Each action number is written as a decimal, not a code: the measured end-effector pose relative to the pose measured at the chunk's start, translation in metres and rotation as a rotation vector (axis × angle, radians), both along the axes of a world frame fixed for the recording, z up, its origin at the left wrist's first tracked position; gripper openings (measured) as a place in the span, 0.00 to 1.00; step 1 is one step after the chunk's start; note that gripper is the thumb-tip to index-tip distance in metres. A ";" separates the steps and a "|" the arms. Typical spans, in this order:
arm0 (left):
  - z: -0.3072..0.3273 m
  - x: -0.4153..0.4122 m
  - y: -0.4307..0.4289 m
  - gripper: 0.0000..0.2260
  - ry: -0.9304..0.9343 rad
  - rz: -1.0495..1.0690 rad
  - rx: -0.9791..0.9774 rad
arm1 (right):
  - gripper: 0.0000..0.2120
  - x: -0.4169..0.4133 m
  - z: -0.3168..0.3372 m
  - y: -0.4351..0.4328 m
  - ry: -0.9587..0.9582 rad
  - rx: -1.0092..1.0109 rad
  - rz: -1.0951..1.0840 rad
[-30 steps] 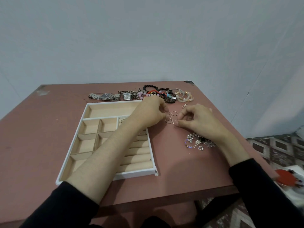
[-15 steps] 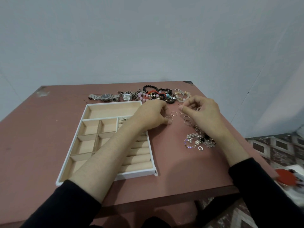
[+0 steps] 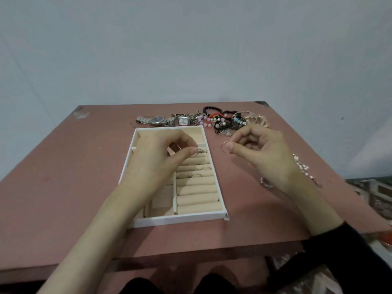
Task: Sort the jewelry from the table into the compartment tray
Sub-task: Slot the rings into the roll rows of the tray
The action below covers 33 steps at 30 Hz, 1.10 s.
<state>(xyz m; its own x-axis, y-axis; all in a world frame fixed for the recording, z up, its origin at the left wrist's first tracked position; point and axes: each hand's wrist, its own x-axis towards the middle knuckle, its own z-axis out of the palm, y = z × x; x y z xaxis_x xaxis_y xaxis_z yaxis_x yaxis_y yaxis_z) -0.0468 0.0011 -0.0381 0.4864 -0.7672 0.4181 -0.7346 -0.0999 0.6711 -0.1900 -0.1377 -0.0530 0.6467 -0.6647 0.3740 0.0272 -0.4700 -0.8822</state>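
Observation:
A white compartment tray with beige lining lies on the pinkish table. My left hand hovers over the tray's ring rolls, thumb and fingers pinching a small silver ring at the upper rolls. A few rings sit between the rolls lower down. My right hand is just right of the tray, holding a thin ring between thumb and forefinger above the table.
Along the table's far edge lie two watches and a tangle of beaded bracelets. A beaded chain and a small silver piece lie on the table beyond my right wrist. The table's right edge is close by.
Both hands have lifted off the loose rings on the table. My left hand has moved left over the tray's ring rolls with a ring, and my right hand now holds a ring up.

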 end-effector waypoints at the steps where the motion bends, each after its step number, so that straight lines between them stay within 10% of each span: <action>1: -0.004 0.001 0.007 0.05 0.014 0.016 -0.024 | 0.06 0.004 -0.002 0.008 0.015 -0.021 0.040; 17: -0.017 0.004 0.026 0.02 0.277 0.002 -0.106 | 0.08 0.013 0.007 0.022 0.413 -0.595 0.126; 33: -0.016 0.003 0.027 0.02 0.265 -0.033 -0.074 | 0.03 0.021 0.015 0.026 0.530 -0.676 0.154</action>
<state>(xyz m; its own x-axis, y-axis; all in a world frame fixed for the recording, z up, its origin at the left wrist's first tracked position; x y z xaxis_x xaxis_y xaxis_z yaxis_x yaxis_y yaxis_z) -0.0435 0.0277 -0.0541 0.5613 -0.7566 0.3354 -0.5344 -0.0220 0.8449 -0.1692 -0.1113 -0.0377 0.9117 -0.2997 0.2812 -0.2015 -0.9223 -0.3297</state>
